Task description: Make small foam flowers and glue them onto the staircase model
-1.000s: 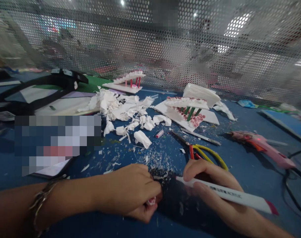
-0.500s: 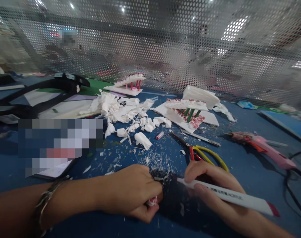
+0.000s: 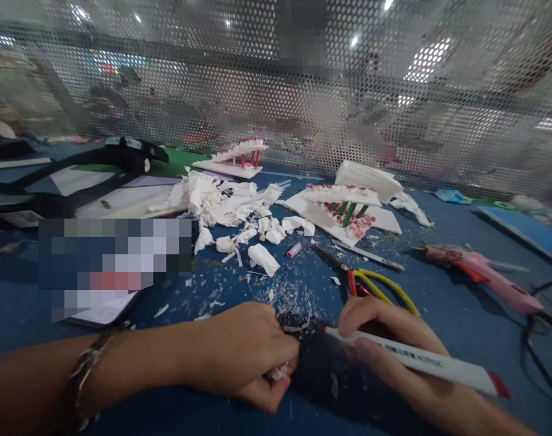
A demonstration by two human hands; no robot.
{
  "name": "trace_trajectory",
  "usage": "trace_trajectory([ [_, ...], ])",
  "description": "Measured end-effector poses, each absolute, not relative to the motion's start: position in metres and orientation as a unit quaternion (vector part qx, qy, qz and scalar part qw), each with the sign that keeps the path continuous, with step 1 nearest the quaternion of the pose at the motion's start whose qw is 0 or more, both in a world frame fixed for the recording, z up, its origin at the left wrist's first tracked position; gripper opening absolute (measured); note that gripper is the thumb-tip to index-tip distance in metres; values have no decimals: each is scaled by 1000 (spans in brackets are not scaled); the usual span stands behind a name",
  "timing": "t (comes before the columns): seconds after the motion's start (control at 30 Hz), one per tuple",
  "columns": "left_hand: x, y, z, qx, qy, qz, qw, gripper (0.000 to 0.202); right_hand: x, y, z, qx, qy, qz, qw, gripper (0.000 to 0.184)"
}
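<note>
Hands both sit low on the blue tabletop (image 3: 448, 306), close together, nearly touching. Left hand (image 3: 239, 348) is curled tight, fingers pinching a tiny pink-and-white piece (image 3: 279, 370) that just peeks out under the knuckles, so most of it is hidden. Right hand (image 3: 394, 354) is wrapped around a white marker (image 3: 421, 362) in a writing grip. The marker's long axis runs left-to-right and slightly away: the tip end points at the left hand's pinch, and the pink cap end sticks out past the right wrist. Can't tell if the tip actually touches the little piece, since the fingers and a dark smudge on the table cover that spot. So the piece lies just left of the marker tip, held in the left hand, with the right hand right next door. Just beyond the right hand are yellow-handled scissors (image 3: 380, 284), and further right a pink glue gun (image 3: 480, 272). Past the left hand there's a heap of white paper scraps (image 3: 225, 203).
</note>
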State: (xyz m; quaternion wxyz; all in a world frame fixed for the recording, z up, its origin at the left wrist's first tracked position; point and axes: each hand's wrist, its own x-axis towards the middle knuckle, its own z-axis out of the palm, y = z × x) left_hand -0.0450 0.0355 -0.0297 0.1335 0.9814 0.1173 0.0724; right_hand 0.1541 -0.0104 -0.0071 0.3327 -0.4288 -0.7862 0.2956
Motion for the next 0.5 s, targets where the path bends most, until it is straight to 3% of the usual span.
trace_trajectory([
  [0.5,-47,40,-26,975,121,50,180,10,156,-11,-9,-418,-794,290,332,7],
])
